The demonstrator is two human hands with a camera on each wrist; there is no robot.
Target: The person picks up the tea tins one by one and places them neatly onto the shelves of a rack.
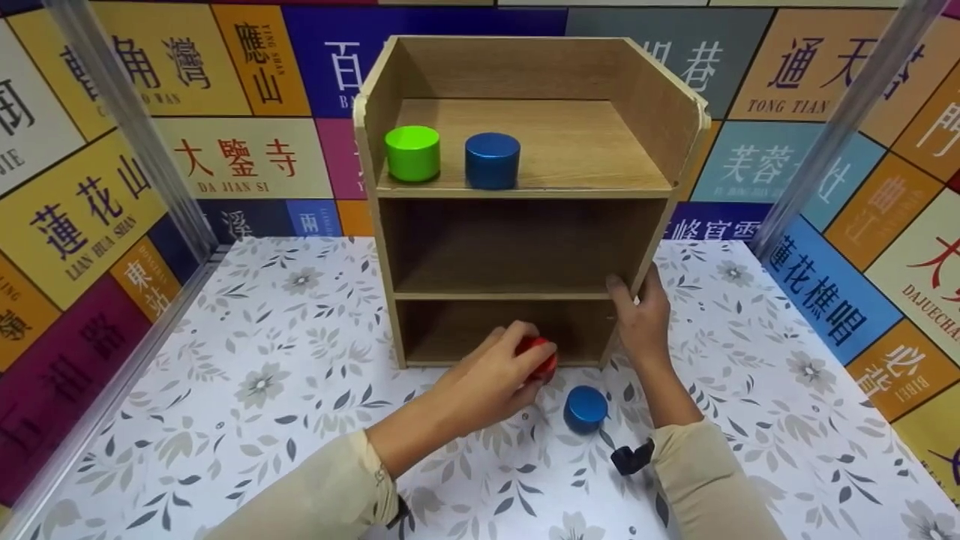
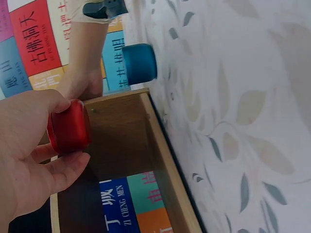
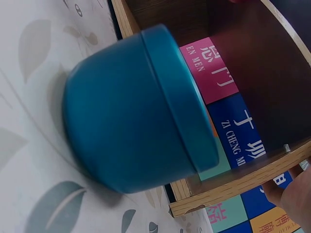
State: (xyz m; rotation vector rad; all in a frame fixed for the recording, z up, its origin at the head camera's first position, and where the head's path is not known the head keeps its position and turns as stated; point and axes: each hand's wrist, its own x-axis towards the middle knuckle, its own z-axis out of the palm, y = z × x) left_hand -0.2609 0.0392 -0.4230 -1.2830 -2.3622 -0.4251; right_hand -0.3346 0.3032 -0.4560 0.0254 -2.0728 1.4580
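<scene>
My left hand (image 1: 491, 379) pinches a small red round tin (image 2: 70, 127) between thumb and fingers, at the front of the bottom compartment of a wooden shelf (image 1: 532, 193). With my right hand (image 1: 643, 319) I grip the shelf's right side panel, the thumb at the front edge near the middle board. A blue tin (image 1: 586, 409) stands on the tablecloth between my forearms, close in front of the shelf; it fills much of the right wrist view. On the shelf's top board sit a green tin (image 1: 412, 154) at the left and another blue tin (image 1: 492, 160) beside it.
A white tablecloth (image 1: 315, 420) with grey flowers and leaves lies under the shelf. Behind and at both sides rise walls of coloured panels (image 1: 247, 157) with Chinese lettering. Clear corner posts (image 1: 840, 127) stand at the back left and right.
</scene>
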